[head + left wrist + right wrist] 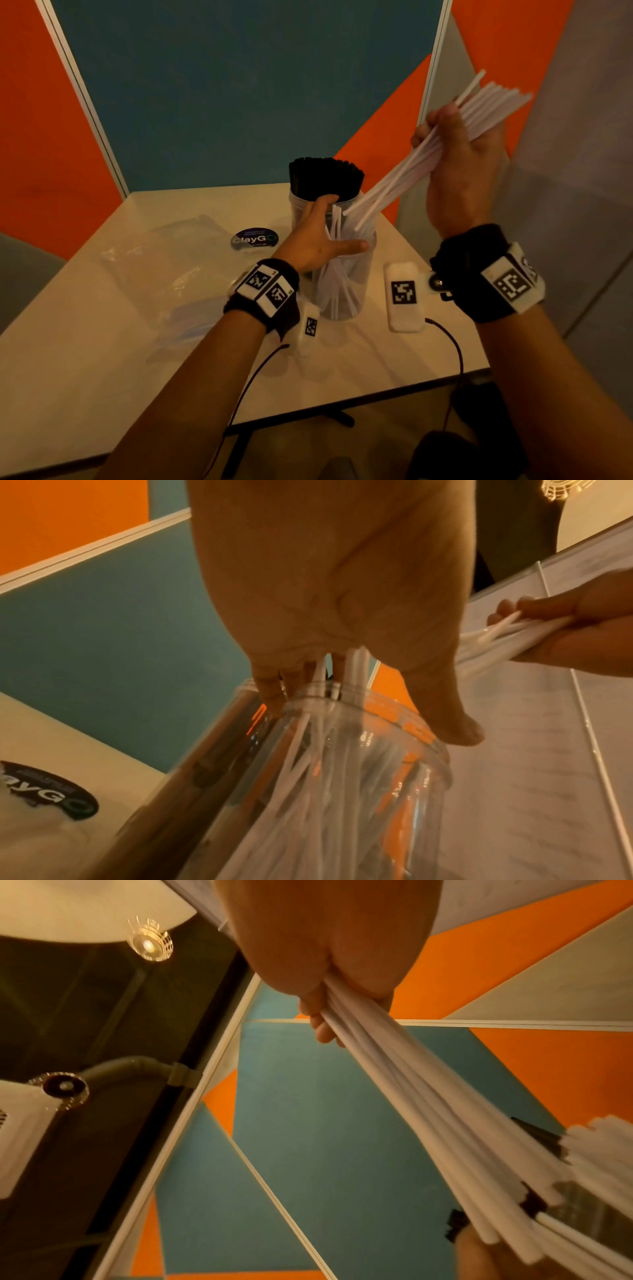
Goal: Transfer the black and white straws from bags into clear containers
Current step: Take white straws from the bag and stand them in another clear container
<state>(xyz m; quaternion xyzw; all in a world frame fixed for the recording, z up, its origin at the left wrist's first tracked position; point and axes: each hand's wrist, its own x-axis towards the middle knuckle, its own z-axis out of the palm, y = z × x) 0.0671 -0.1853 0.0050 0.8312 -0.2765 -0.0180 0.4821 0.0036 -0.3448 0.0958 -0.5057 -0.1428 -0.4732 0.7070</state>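
A clear container stands mid-table with several white straws leaning loosely inside it. My left hand holds its neck, fingers at the rim and thumb laid across the front; the left wrist view shows the same grip, left hand on the container. My right hand is raised at the right and grips a bundle of white straws, tilted, with their lower ends over the container's mouth. The bundle runs down from the right hand. Behind stands a second container packed with black straws.
Crumpled clear plastic bags lie on the table's left half. A round black sticker sits beside the containers. Two white marker blocks with cables lie near the front. Blue and orange partition walls close the back; the table edge is near.
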